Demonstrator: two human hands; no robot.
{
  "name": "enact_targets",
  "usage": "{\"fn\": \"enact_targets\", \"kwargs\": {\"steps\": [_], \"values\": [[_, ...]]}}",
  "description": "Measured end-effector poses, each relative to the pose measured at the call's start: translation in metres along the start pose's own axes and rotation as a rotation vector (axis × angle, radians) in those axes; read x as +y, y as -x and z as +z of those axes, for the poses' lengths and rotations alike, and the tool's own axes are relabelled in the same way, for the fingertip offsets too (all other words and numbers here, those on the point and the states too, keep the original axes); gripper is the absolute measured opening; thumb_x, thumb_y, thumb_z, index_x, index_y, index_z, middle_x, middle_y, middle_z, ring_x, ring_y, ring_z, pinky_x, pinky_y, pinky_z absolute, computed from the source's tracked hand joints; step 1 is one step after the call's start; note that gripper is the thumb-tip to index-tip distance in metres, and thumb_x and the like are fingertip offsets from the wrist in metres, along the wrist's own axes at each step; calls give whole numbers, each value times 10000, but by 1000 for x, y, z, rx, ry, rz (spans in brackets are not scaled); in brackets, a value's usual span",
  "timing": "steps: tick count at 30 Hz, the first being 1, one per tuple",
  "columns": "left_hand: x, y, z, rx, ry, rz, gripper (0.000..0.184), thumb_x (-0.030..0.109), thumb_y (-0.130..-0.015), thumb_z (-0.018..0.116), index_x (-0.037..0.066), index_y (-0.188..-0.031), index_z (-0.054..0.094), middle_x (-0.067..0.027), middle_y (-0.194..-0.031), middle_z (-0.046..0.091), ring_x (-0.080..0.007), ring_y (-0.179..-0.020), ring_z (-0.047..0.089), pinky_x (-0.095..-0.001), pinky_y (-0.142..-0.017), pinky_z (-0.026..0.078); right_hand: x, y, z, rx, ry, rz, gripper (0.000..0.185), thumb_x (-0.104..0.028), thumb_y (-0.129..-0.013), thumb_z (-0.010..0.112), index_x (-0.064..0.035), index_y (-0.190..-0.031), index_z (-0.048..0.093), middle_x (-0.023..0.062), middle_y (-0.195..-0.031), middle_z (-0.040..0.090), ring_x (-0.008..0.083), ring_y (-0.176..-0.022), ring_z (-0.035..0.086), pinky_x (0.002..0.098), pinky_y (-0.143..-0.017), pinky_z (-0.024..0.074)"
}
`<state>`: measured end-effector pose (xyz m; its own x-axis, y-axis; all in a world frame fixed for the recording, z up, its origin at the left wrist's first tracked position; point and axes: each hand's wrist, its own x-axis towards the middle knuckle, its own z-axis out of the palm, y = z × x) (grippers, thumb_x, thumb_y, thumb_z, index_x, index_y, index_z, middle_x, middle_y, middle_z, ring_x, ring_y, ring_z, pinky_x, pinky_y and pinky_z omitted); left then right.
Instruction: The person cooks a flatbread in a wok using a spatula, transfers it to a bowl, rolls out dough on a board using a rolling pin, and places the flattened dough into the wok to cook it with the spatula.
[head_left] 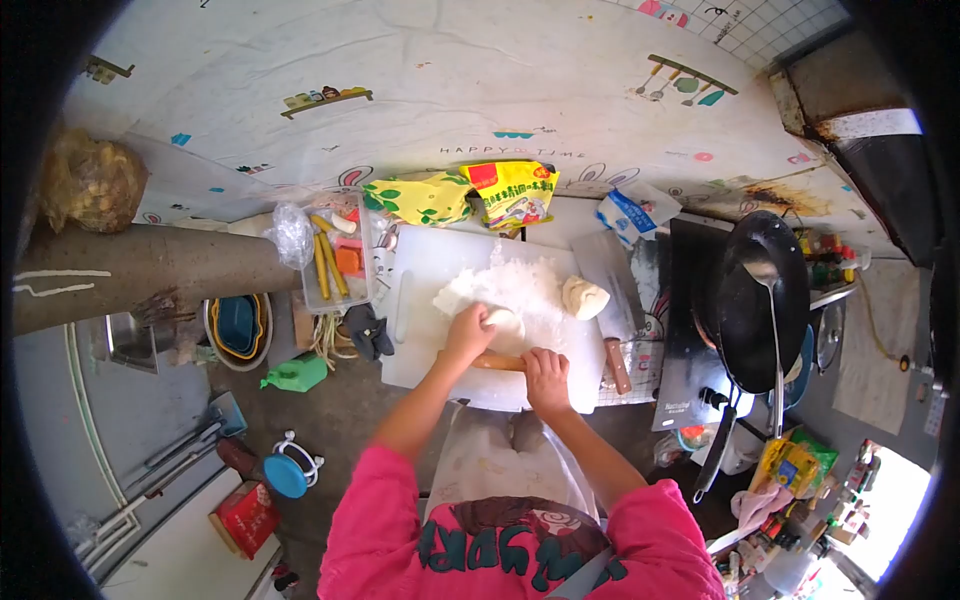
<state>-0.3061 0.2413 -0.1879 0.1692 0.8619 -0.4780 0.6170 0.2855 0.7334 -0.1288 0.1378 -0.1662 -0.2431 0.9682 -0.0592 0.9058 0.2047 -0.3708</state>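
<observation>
White flour (530,277), a dough lump (584,298) and cleaver (610,295) lie near the left hand (469,335) holding a dough disc (506,323) and right hand (546,379) gripping a rolling pin (500,362).

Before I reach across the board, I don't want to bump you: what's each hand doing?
Left hand: touching the flat dough piece; open or closed can't be told.
Right hand: closed over one end of the rolling pin.
</observation>
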Motion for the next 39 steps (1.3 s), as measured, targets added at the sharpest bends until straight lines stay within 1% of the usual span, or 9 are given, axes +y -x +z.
{"fn": "enact_targets", "kwargs": {"steps": [3,4,7,10,12,20,28,34,39], "values": [[-12,23,-5,291,-226,120,334,210,-747,692,18,-976,544,-162,-957,550,-328,-873,557,-416,-756,463,3,-5,-8,3,-3,-32,300,-84,-800,525,-84,-1100,530,67,-1076,523,228,-1035,493,412,-920,326],[9,34,-19,278,-371,47,377,192,-764,671,32,-1073,524,-185,-1129,554,-353,-1047,531,-441,-868,434,3,-8,-8,15,-7,-36,267,-86,-815,539,-80,-1082,539,72,-1065,525,237,-1026,496,417,-913,331],[-5,37,-15,450,-514,253,525,201,-790,641,10,-1248,471,-193,-1300,484,-351,-1253,413,-472,-1000,351,9,-25,-5,25,-11,-64,266,-131,-824,582,-73,-1080,537,81,-1068,529,247,-1033,496,425,-915,334],[-10,31,-6,430,-557,160,642,215,-816,603,-10,-1368,363,-184,-1424,369,-340,-1356,294,-521,-1080,236,3,-47,-11,-1,-9,-37,352,-233,-814,599,-68,-1115,520,84,-1098,528,242,-1061,484,431,-937,324],[-12,26,-2,482,-552,140,663,224,-818,595,-21,-1379,341,-176,-1450,331,-340,-1367,274,-533,-1084,223,2,-61,-8,-42,16,-16,485,-375,-791,636,-55,-1133,509,96,-1128,529,249,-1096,471,435,-953,321],[2,-24,-27,562,-483,156,636,189,-844,517,-58,-1387,297,-182,-1474,273,-363,-1376,233,-553,-1094,182,15,-129,2,54,76,46,374,-281,-785,647,-67,-1045,485,99,-1132,522,264,-1079,480,418,-911,354],[1,-59,-32,714,-492,102,639,182,-836,553,-58,-1376,310,-178,-1441,314,-344,-1355,274,-543,-1097,191,18,-175,-2,2,80,203,453,-328,-821,610,-40,-1146,481,105,-1190,497,280,-1128,452,427,-941,329],[-3,-19,-18,612,-476,146,640,199,-849,544,-42,-1390,300,-209,-1468,271,-355,-1364,263,-546,-1092,198,4,-116,-5,-53,167,189,753,-408,-832,583,-10,-1399,289,120,-1410,362,265,-1331,294,466,-1099,181],[-12,19,-12,262,-523,373,633,232,-858,547,21,-1407,313,-186,-1445,342,-328,-1349,311,-521,-1078,245,3,-65,1,-86,87,152,768,-402,-841,571,16,-1408,265,142,-1448,316,286,-1350,268,474,-1107,168]]}}
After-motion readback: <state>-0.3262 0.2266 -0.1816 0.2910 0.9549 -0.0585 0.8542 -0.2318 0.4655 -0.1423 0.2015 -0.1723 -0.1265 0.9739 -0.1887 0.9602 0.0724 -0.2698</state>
